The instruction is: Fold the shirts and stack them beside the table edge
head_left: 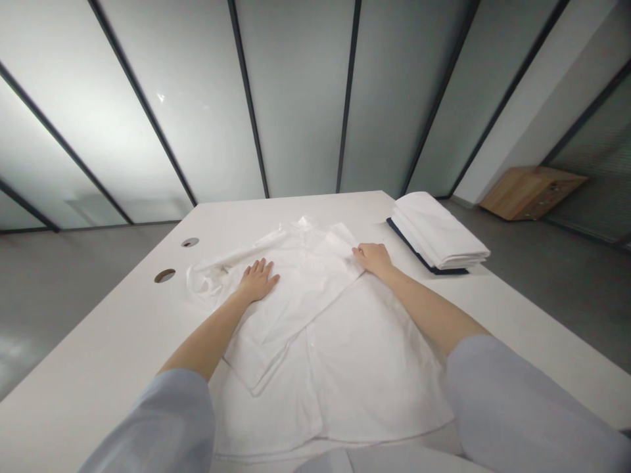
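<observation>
A white shirt (365,368) lies spread on the white table, its collar toward the far edge and its hem toward me. One sleeve is laid slantwise across the front, its cuff end at the lower left. The other side bunches in wrinkles at the far left. My left hand (257,281) rests flat on the cloth, fingers spread. At the shirt's right shoulder, my right hand (373,257) pinches the edge of the fabric between thumb and fingers.
A stack of folded white cloth (438,230) with a dark navy piece (411,246) beneath it sits at the table's (123,341) right edge. Two round holes pierce the tabletop on the left. Beyond are frosted glass panels (300,98) and a wooden cabinet (527,190).
</observation>
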`<state>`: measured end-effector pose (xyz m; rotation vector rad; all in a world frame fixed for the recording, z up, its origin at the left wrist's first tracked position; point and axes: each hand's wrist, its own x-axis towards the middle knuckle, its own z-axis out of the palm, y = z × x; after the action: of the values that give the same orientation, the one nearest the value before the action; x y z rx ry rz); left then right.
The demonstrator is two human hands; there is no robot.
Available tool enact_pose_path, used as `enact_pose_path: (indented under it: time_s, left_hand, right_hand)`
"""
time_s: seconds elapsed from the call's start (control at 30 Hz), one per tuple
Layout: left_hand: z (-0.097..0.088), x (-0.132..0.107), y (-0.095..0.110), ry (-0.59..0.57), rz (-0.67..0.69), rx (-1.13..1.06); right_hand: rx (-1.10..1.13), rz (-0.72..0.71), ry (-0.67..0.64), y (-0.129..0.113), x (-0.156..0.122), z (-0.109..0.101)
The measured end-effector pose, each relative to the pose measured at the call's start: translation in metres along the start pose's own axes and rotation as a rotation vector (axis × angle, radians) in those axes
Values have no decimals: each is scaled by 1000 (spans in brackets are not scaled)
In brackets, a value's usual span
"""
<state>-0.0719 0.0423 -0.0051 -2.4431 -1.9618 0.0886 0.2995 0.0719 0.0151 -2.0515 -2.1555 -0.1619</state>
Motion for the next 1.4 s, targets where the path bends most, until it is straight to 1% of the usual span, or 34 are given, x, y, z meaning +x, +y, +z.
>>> enact_pose_path:
  time_s: [0.1, 0.17, 0.23, 0.33, 0.43, 0.53, 0.6, 0.7, 0.77, 0.8, 0.87, 0.93, 0.97, 1.03, 1.13, 1.27, 1.4]
  left_hand:
    - [1, -2, 1, 13, 0, -6]
    - [1, -3, 1, 9, -3, -8]
    - [1, -4, 1, 10, -3, -6]
    - [3, -7, 1, 19, -4, -5]
    - [5, -10, 2, 27, -5, -7]
    - [5, -12, 2, 39, -5, -11]
    - [5, -13, 3, 48, -4, -15]
    - [4, -13, 3, 47, -4, -18]
    - [3, -12, 4, 37, -5, -19]
    - [3, -11, 4, 33, -6, -19]
    - [3, -10, 3, 28, -8, -22]
    - [3, -8, 3, 25, -10, -25]
    - [3, -7, 2, 23, -12, -27]
    - [3, -6, 2, 18, -14, -31]
    - [3, -5, 2, 19, -6, -36]
    - [3, -1, 4, 16, -9, -36]
    - [1, 6, 7, 13, -14, -27]
  right_hand:
    - [87, 122, 42, 8, 30, 4]
    - [169, 178, 17, 9, 50, 9]
    - [248, 218, -38, 6, 68, 14]
    - [304, 234, -90, 1, 88, 19]
    - [250, 217, -95, -3, 98, 20]
    - [119, 219, -40, -5, 96, 22]
    - [46, 189, -20, -5, 90, 24]
    - [4, 190, -40, -7, 81, 27]
    - [-8, 192, -25, -10, 75, 27]
    - [-14, 164, -15, -12, 72, 27]
    - [-22, 51, -23, -16, 65, 27]
    - [-16, -41, -81, -20, 56, 28]
    - [-10, -56, -115, -21, 51, 29]
    - [7, -38, -169, -20, 44, 32]
    - [35, -4, -194, -15, 40, 36]
    - [40, -23, -186, -11, 46, 36]
    - [6, -14, -142, -19, 49, 30]
